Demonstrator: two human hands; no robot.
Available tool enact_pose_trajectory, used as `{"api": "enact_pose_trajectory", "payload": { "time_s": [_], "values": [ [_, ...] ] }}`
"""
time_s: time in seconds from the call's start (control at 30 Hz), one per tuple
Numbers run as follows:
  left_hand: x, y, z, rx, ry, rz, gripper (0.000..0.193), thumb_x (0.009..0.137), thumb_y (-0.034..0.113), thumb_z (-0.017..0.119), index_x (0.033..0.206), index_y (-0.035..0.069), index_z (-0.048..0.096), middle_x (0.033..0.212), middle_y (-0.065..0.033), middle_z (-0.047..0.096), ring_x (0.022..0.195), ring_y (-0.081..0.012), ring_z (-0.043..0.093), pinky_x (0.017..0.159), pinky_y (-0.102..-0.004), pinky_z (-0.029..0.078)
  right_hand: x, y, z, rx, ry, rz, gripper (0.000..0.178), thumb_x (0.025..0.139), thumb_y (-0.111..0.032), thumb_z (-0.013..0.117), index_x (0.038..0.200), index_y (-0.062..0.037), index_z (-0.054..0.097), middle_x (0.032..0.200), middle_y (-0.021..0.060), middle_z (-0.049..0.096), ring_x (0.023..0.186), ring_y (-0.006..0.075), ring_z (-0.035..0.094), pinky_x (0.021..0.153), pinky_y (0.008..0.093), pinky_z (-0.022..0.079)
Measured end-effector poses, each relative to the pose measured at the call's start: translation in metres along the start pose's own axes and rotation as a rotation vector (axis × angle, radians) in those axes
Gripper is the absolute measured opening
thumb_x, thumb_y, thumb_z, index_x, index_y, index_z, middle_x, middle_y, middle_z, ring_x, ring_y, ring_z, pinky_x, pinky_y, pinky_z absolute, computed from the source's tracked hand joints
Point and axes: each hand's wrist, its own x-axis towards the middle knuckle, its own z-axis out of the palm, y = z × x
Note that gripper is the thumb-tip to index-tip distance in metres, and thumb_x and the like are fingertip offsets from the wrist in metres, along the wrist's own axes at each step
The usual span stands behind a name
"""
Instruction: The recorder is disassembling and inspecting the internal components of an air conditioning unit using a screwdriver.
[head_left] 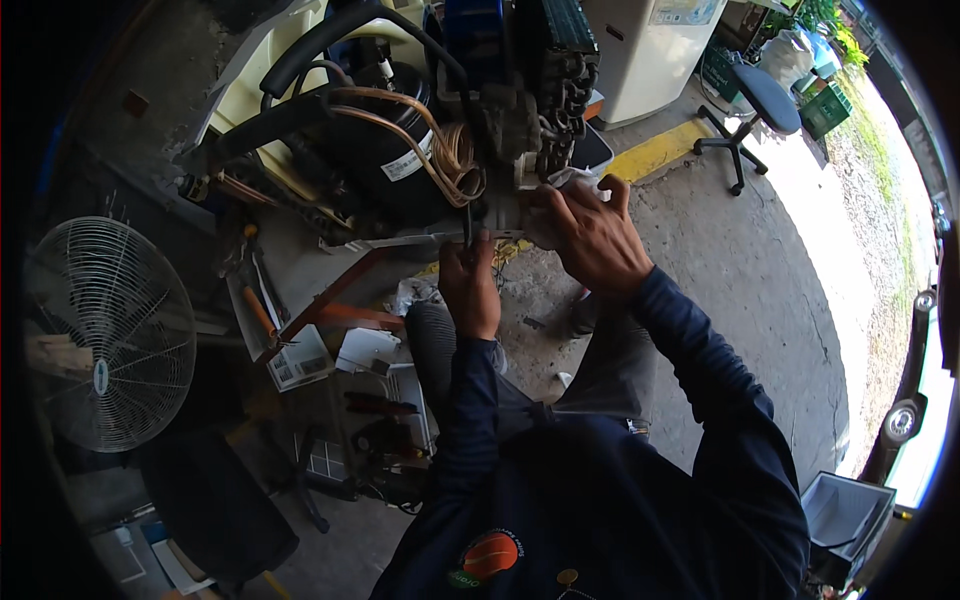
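Note:
Bent over an opened cooling unit, I have both hands at its near edge. My left hand point(471, 287) is closed, thumb and fingers pinched on a thin dark rod point(467, 226) that stands up against the unit. My right hand point(603, 238) curls around a crumpled white cloth point(577, 178), pressed to the near edge below the finned coil point(560, 60). A black compressor point(395, 140) with a pale label stands just beyond my left hand. A coiled copper tube point(455, 160) loops beside it. My fingers partly hide the cloth and the rod's lower end.
A round wire fan point(112, 335) stands at the left, near a dark chair point(220, 505). Orange-handled tools point(258, 312) lie beside an orange metal frame point(330, 300). Beyond a yellow floor line point(660, 150) are a wheeled chair point(765, 100) and a white cabinet point(645, 60).

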Motion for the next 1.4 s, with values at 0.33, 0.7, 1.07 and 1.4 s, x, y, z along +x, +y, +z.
{"api": "enact_pose_trajectory", "payload": {
  "time_s": [0.33,0.7,1.07,1.4],
  "values": [
    [-0.006,0.011,0.019,-0.092,0.013,-0.074,0.050,0.101,0.051,0.058,0.093,0.002,0.052,0.082,-0.0077,0.052,0.068,-0.0180,0.049,0.066,-0.0338,0.043,-0.024,0.008,-0.007,0.061,0.435,0.064,0.047,0.086,-0.014,0.066,0.130,-0.0044,0.053,0.119,0.0131,0.065,0.107,0.0267,0.057,0.103,0.0500,0.032],
    [-0.004,-0.007,0.025,-0.035,0.063,-0.060,0.054,0.105,0.053,0.048,0.097,0.000,0.052,0.085,-0.0112,0.053,0.067,-0.0197,0.052,0.062,-0.0354,0.044,-0.008,0.015,0.007,0.526,0.102,0.130,0.044,0.086,-0.011,0.065,0.127,-0.0028,0.052,0.119,0.0164,0.065,0.108,0.0290,0.060,0.101,0.0490,0.041],
    [-0.002,0.000,0.032,-0.182,0.075,-0.122,0.046,0.105,0.045,0.048,0.096,0.000,0.053,0.081,-0.0098,0.054,0.061,-0.0175,0.051,0.052,-0.0310,0.041,-0.016,-0.015,0.007,0.409,0.581,0.287,0.050,0.084,-0.016,0.065,0.129,-0.0020,0.049,0.115,0.0185,0.061,0.103,0.0310,0.060,0.098,0.0425,0.044],
    [0.005,-0.011,0.024,-0.190,0.038,-0.047,0.038,0.103,0.038,0.052,0.093,0.002,0.055,0.079,-0.0091,0.058,0.052,-0.0132,0.047,0.049,-0.0274,0.039,0.013,0.007,0.034,0.107,0.011,-0.232,0.052,0.090,-0.024,0.058,0.139,-0.0070,0.049,0.117,0.0132,0.062,0.105,0.0286,0.060,0.105,0.0563,0.033]
  ]
}}
